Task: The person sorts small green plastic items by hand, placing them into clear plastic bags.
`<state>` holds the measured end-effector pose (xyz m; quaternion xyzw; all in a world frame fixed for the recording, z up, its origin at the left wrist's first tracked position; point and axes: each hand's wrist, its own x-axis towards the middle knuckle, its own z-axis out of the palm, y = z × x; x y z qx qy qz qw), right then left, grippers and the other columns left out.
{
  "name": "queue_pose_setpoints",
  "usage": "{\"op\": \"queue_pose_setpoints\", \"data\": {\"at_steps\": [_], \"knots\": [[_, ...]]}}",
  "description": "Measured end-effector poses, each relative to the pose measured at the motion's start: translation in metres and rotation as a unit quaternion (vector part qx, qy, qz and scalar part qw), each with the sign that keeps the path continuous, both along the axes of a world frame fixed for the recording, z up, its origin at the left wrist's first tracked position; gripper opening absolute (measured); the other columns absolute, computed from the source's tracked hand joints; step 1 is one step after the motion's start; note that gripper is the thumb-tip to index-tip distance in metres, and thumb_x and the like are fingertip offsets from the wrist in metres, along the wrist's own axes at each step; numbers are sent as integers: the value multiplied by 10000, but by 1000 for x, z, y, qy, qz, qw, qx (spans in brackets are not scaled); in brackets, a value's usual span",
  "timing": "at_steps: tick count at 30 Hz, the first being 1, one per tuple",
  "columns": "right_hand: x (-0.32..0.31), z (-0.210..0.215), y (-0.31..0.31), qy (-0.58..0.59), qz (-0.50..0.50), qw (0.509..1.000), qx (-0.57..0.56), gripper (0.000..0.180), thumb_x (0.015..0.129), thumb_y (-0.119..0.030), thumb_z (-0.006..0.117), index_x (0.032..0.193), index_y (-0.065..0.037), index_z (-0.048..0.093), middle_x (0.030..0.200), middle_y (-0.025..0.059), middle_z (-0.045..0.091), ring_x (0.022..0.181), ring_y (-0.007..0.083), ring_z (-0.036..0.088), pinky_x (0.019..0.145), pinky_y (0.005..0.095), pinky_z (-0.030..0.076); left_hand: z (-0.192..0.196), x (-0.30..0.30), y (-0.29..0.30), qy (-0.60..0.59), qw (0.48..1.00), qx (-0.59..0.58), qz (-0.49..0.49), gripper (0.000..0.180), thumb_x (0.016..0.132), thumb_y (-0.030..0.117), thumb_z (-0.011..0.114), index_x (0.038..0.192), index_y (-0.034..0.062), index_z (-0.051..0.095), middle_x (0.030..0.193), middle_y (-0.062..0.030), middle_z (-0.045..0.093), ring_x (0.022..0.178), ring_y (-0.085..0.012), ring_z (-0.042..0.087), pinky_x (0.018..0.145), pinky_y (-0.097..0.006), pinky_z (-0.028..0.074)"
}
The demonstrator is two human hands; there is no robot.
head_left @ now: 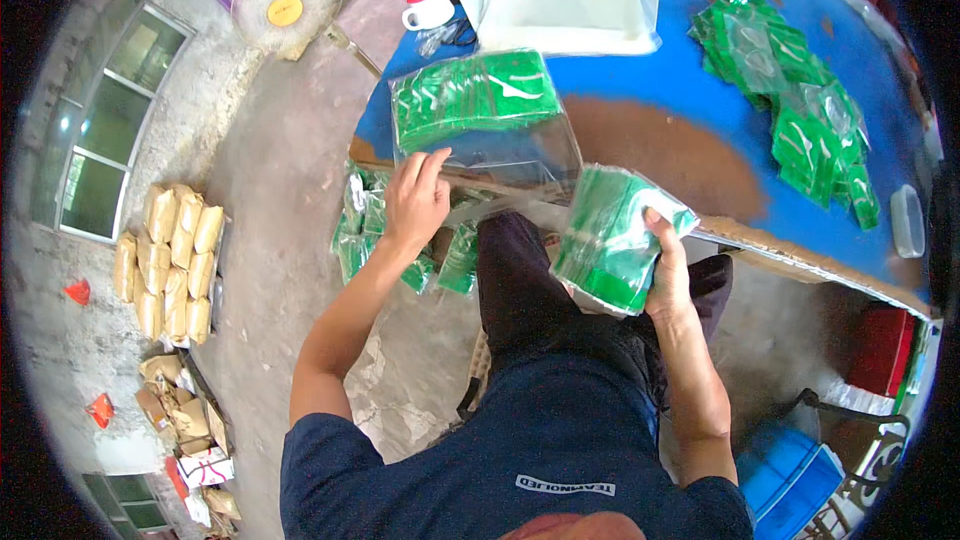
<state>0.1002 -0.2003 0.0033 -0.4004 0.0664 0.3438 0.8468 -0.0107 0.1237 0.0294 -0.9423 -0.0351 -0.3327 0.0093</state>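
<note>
A large clear plastic bag [500, 155] lies at the table's front edge, its far part filled with green packets [475, 90] in rows. My left hand [418, 198] is at the near left corner of this bag, fingers bent and closed on the film. My right hand [668, 265] grips a thick stack of green packets [615, 240] in clear film, thumb on top, just right of the bag's near end. That stack is tilted and hangs over my lap, in front of the table edge.
More green packets [800, 90] lie piled on the blue table [640, 75] at right. A clear bin [565, 0] and a red-lidded white jug [428, 6] stand behind. Loose packets [365, 220] sit below the table's left edge. A fan [287, 8] stands far left.
</note>
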Motion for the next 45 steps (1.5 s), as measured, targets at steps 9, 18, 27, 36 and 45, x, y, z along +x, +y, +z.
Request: {"op": "queue_pose_setpoints", "data": {"at_steps": [9, 18, 27, 36, 45], "knots": [[1, 1, -7, -43, -32, 998, -29, 538, 855, -363, 703, 1240, -21, 549, 1114, 79, 632, 998, 193, 621, 892, 353, 513, -23, 21, -27, 145, 989, 28, 14, 829, 665, -73, 673, 1430, 82, 393, 1317, -212, 436, 1187, -406, 461, 987, -476, 384], [-4, 4, -13, -34, -56, 997, -49, 494, 856, -321, 716, 1218, -25, 558, 1084, 72, 634, 971, 184, 617, 876, 348, 511, -26, 22, -4, 71, 996, 31, -35, 333, 763, 14, 689, 1091, 50, 639, 1059, -89, 621, 960, -288, 615, 816, -402, 495], [-12, 39, 61, -146, 95, 984, -39, 388, 839, -198, 739, 1152, -4, 621, 1064, 81, 676, 928, 164, 633, 834, 344, 522, 41, 48, -29, -48, 992, -67, -91, 116, 805, 70, 756, 907, 32, 715, 901, -73, 619, 727, -229, 632, 636, -321, 515], [46, 20, 59, -20, -20, 998, -58, 437, 847, -271, 707, 1123, 51, 604, 1023, 130, 670, 842, 217, 674, 740, 370, 578, 49, 49, -83, -25, 975, -163, -149, 83, 842, 36, 693, 924, 35, 705, 869, -100, 659, 753, -253, 662, 661, -334, 537], [56, 16, 38, -71, -19, 995, -61, 406, 873, -260, 683, 1147, 25, 591, 1019, 101, 650, 858, 202, 656, 758, 355, 558, -47, 44, -98, 73, 954, -290, -9, 441, 978, 155, 485, 1362, -59, 453, 1429, -263, 445, 1375, -426, 362, 1139, -468, 305]]}}
